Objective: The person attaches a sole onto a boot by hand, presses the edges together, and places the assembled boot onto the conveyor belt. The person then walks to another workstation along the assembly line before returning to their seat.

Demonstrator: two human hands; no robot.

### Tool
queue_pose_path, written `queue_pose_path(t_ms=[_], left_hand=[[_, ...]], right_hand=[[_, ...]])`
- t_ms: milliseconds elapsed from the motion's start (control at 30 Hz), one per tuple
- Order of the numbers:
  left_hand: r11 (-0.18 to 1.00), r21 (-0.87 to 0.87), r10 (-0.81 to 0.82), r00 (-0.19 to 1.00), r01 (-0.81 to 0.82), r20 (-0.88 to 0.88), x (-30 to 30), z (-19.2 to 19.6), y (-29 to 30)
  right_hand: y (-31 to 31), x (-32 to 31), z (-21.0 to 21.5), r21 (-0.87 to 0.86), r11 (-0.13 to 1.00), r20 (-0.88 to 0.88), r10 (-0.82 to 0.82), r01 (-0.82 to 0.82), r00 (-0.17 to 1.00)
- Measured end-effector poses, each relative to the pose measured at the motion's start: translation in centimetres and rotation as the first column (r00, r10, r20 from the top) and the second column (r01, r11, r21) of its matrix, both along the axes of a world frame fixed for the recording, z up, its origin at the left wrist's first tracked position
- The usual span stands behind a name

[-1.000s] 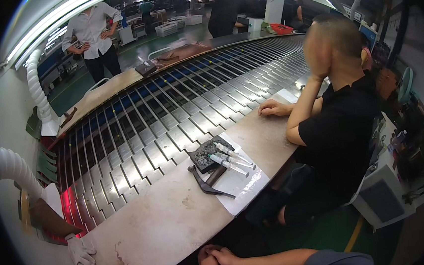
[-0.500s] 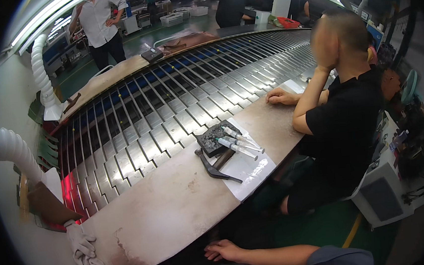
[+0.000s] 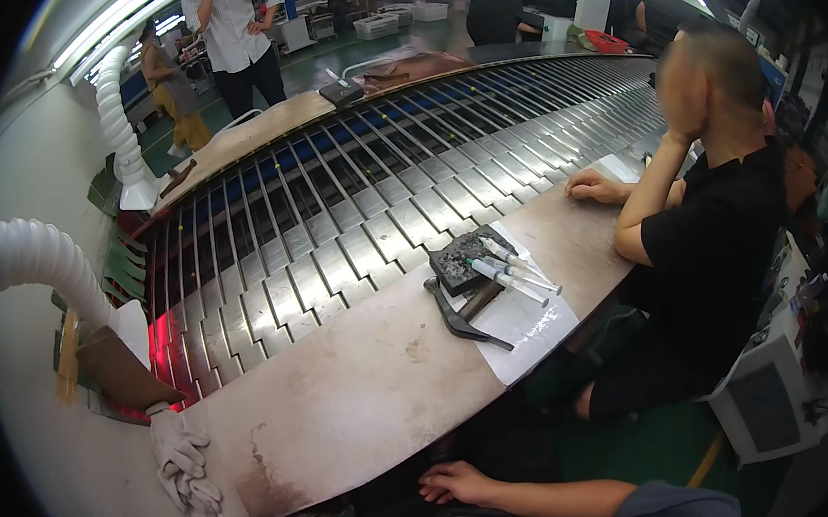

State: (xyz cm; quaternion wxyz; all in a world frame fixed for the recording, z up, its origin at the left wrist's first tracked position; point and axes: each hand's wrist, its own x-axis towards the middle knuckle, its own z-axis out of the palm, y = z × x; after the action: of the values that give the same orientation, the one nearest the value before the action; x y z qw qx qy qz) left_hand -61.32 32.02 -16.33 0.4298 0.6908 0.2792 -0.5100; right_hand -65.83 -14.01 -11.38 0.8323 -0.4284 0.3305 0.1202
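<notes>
My right hand (image 3: 456, 482) lies low in front of me below the bench edge, resting on dark clothing. Its fingers are loosely bent and open, with nothing seen in them. My left hand is out of view. Nearest is the pale, stained bench board (image 3: 348, 414). On its right part, a hammer (image 3: 463, 325) with a dark curved head lies on a white sheet (image 3: 523, 347). Beside it are a rough dark block (image 3: 465, 259) and several syringes (image 3: 511, 282), some resting on the block's edge. A pair of light work gloves (image 3: 182, 457) lies at the bench's left end.
A slatted metal conveyor (image 3: 382, 227) runs behind the board. At right a co-worker in black (image 3: 720, 186) leans an arm on the bench. White ducts (image 3: 44, 258) hang at left. Another hammer (image 3: 177, 178) lies across the conveyor, near a standing person in white (image 3: 236, 29).
The whole view has shifted, so the bench and co-worker appear farther right. A person in yellow has come into view at the far left. My right hand stays resting.
</notes>
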Motion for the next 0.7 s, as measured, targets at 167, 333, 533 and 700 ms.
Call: queue_pose_path(t_ms=[167,333,533,700], left_hand=[[1.0,0.016,-0.004,1.0,0.004,-0.009,0.7,0.6,-0.6],[0.999,0.036,-0.011,0.999,0.012,-0.036,1.1,0.7,-0.7],[0.999,0.051,-0.011,0.998,0.014,-0.055,0.7,1.1,-0.4],[0.998,0.061,-0.005,0.998,0.009,-0.067,0.6,1.5,-0.3]], right_hand=[[0.3,0.2,0.6,-0.006,1.0,0.001,0.009,-0.009,1.0],[0.2,0.3,0.5,-0.011,1.0,-0.003,0.022,-0.022,1.0],[0.5,0.2,0.5,-0.003,1.0,0.02,-0.003,0.003,1.0],[0.6,0.2,0.7,-0.015,1.0,0.007,0.026,-0.026,1.0]])
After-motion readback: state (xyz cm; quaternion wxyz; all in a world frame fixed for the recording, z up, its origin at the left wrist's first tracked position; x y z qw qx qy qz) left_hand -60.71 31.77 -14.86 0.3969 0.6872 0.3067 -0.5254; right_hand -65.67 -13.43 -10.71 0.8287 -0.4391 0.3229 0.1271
